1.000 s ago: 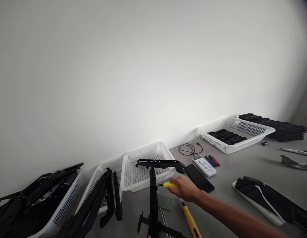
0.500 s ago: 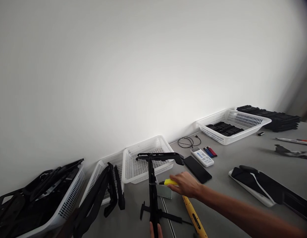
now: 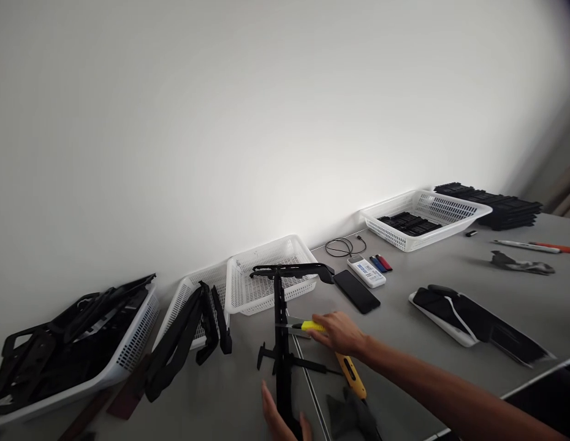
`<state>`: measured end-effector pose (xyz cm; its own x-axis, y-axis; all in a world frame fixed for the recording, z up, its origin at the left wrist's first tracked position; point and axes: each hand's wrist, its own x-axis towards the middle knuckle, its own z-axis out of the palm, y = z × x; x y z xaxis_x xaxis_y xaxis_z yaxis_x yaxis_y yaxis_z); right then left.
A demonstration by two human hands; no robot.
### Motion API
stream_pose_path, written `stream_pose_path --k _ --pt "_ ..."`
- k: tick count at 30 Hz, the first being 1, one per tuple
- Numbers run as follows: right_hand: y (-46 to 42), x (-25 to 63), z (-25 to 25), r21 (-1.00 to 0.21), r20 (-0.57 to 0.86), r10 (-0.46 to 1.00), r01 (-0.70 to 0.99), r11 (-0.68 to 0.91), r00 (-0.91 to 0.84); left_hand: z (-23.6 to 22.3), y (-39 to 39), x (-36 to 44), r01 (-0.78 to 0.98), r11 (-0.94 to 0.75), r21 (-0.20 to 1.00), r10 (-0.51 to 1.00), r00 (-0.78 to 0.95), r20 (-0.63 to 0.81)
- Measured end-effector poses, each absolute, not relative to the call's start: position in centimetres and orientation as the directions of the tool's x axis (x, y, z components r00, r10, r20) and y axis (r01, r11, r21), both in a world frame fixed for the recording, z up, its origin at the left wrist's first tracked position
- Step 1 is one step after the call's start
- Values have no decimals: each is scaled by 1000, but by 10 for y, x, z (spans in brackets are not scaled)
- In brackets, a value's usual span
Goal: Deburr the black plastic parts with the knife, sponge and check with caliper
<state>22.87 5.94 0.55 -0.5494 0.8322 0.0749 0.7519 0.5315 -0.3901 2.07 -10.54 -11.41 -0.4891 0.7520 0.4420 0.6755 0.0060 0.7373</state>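
Observation:
My left hand [image 3: 279, 419] is at the bottom edge, its fingers and thumb around the lower end of a black T-shaped plastic part [image 3: 280, 343]. The part's long stem points away from me, with a curved crossbar at its far end. In my right hand [image 3: 340, 332] is a yellow utility knife [image 3: 312, 326]. Its blade points left and lies across the stem, touching or just over it; I cannot tell which. A black caliper [image 3: 312, 365] lies beneath the part. Close to my right hand is a yellow-handled tool [image 3: 352, 375].
White baskets of black parts stand left [image 3: 142, 331] and back right [image 3: 427, 239]. Another white basket [image 3: 236, 300] sits behind the crossbar. A phone [image 3: 357, 291], a white device [image 3: 366, 271], a dark cloth [image 3: 352, 416] and a black-and-white object [image 3: 455, 315] lie on the grey table.
The view has tilted down, so everything sits higher in it. More of my left hand shows at the part's lower end. The knife stays at the stem.

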Motion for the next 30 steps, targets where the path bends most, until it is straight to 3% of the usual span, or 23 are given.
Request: stream_pose_path --k 6,30 --pt "55 231 6 -380 63 837 762 524 -544 -125 -107 13 687 -32 726 776 -441 451" --pt "-14 219 -1 -404 10 796 726 556 -605 -73 -115 14 550 97 829 762 -577 294"
